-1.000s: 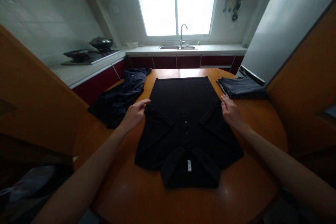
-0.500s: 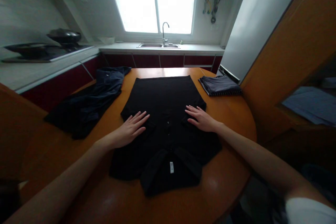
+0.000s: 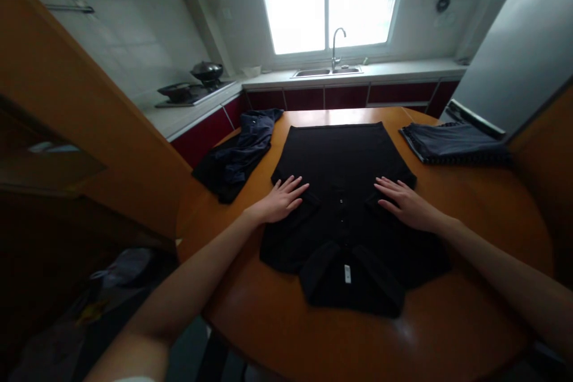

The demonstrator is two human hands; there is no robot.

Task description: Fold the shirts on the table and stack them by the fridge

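A black short-sleeved collared shirt (image 3: 335, 158) lies spread on the wooden table (image 3: 474, 239), its collar toward me and its hem toward the window. A small white label (image 3: 347, 274) shows inside the collar, and a few buttons run down the middle. Flat on the sleeve at the left side rests my left hand (image 3: 280, 202), fingers spread. My right hand (image 3: 405, 206) lies palm down on the opposite sleeve, its fingers stretched out too. Neither hand grips the cloth.
Dark crumpled clothes (image 3: 246, 149) lie at the table's left edge. At the right back sits a folded stack of dark clothes (image 3: 454, 142), near the fridge (image 3: 505, 54). Behind the table run a counter with a sink (image 3: 313, 73) and a stove with pans (image 3: 206, 71).
Both hands have moved from the shirt's side edges inward onto the sleeves and now lie flat there. The view has swung right, then back left. The shirt stays in place.
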